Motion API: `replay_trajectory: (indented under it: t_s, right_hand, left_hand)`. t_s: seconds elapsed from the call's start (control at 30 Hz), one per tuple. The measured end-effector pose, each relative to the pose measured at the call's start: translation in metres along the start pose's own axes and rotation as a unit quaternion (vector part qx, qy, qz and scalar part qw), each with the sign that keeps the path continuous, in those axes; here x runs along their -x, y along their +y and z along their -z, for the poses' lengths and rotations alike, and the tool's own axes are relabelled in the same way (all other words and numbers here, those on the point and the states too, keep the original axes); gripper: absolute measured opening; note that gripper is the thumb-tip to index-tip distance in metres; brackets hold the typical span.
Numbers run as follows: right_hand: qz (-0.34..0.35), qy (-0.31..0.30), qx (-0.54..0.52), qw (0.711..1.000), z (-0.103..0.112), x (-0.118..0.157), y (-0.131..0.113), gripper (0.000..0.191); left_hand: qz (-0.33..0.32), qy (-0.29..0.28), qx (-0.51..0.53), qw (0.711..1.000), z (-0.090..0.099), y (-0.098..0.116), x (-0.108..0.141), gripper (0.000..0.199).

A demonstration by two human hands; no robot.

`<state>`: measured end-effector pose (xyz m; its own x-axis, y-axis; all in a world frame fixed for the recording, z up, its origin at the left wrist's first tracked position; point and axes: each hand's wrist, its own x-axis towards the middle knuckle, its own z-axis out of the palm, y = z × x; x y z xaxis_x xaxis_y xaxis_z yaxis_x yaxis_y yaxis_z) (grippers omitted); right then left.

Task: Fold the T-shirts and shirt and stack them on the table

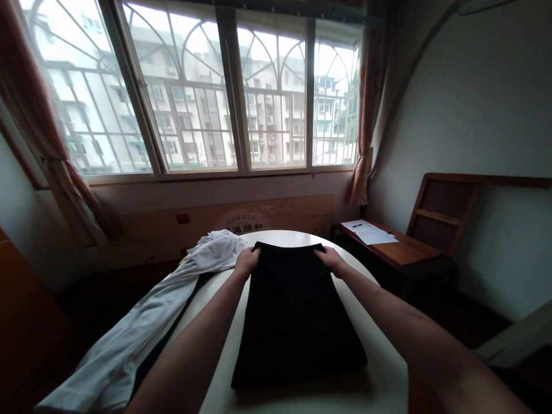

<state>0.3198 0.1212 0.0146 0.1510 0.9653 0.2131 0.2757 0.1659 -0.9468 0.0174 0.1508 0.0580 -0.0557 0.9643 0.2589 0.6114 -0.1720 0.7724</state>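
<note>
A black piece of clothing (297, 316), folded into a flat, roughly rectangular shape, lies on a white table (386, 345) with a rounded far edge. Its far left corner is pinched by my left hand (247, 261), and its far right corner by my right hand (332, 260). Both arms reach forward along its sides. What kind of garment it is cannot be made out. To the left, a crumpled white and grey garment (142, 322) hangs over the table's edge, with a strip of dark cloth beside it.
Right of the table stands a wooden bench (414, 253) with white papers (373, 232) and a pen on it. A large cardboard box (297, 213) leans under the barred window (276, 103). Reddish curtains (364, 115) hang at both sides.
</note>
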Motion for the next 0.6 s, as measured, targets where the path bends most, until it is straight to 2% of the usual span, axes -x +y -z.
replay_trajectory:
  t_s: [0.17,0.3,0.5,0.6]
  right_hand:
    - [-0.038,-0.015,0.082,0.996,-0.011,-0.015,0.031,0.025]
    - [-0.051,-0.02,0.149,0.987,-0.012,-0.023,0.045,0.03]
    - [-0.035,-0.022,0.259,0.965,-0.014,-0.03,0.039,0.032]
    - [-0.033,-0.013,0.294,0.955,-0.012,-0.028,0.028,0.045]
  left_hand:
    - [0.024,-0.032,-0.112,0.993,-0.021,-0.036,-0.017,0.034]
    - [0.034,-0.047,-0.177,0.982,-0.031,-0.05,-0.018,0.035]
    - [0.042,-0.023,-0.266,0.963,-0.036,-0.043,-0.008,0.039]
    - [0.035,-0.001,-0.297,0.954,-0.031,-0.028,0.005,0.039]
